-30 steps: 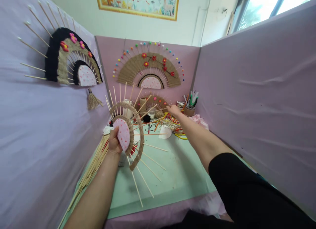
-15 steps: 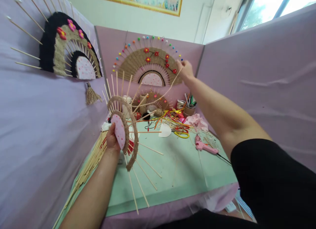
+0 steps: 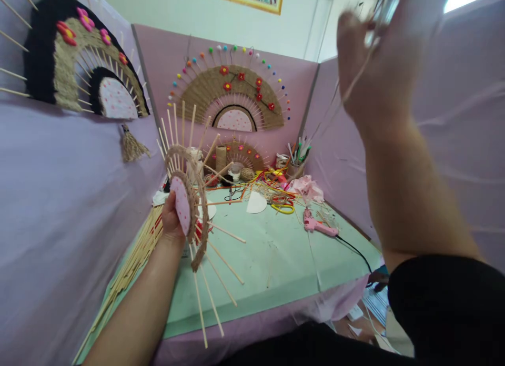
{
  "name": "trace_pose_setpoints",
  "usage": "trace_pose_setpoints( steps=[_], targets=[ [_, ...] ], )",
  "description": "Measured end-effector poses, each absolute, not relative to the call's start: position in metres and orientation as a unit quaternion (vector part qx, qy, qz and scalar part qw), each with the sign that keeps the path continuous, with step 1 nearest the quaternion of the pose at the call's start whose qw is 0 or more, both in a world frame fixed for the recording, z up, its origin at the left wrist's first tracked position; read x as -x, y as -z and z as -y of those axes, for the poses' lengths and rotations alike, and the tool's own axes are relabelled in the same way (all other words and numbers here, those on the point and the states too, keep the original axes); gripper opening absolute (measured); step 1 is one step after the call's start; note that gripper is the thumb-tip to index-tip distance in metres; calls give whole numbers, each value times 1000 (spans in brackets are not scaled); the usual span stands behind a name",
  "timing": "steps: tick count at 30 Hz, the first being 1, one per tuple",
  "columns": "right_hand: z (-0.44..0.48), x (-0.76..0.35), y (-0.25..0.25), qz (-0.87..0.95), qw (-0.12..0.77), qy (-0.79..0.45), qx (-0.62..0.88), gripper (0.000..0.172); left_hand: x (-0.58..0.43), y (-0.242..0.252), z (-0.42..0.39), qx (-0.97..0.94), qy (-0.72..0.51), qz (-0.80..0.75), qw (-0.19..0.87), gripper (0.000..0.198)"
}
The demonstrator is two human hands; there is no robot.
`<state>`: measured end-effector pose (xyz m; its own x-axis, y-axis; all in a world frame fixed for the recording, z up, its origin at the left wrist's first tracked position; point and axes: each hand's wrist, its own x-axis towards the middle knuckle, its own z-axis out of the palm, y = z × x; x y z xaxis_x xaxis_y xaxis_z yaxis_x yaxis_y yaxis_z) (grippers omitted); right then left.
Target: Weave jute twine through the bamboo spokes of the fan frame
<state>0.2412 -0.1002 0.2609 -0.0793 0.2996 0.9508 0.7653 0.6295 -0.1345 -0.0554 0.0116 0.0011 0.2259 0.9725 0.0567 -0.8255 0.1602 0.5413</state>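
the left hand (image 3: 172, 219) was closed on the dotted pink centre (image 3: 180, 200) of a half-round stick-and-twine fan (image 3: 192, 203), upright over the green tabletop (image 3: 260, 261). the right hand (image 3: 389, 66), high and blurred, had its fingers bent about a pale cord (image 3: 357, 81); how tightly, i couldn't tell.
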Motion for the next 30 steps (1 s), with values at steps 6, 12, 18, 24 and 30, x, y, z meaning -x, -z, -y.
trace_pose_setpoints(
  steps=[6,12,18,24,30],
  targets=[
    [95,-276,-146,771,256,49,581,20,49,-1,-10,-216,-633,-195,717,34],
    [87,-277,-71,786,257,-156,540,37,39,2,-9,-229,-583,-264,733,32],
    [83,-215,-36,637,594,-279,404,33,29,10,-7,-277,-520,-307,747,32],
    [71,-190,-5,464,616,-557,307,40,23,15,-6,-300,-516,-314,738,34],
    [67,-194,15,422,636,-577,291,30,22,15,-9,-303,-536,-311,724,33]
  ],
)
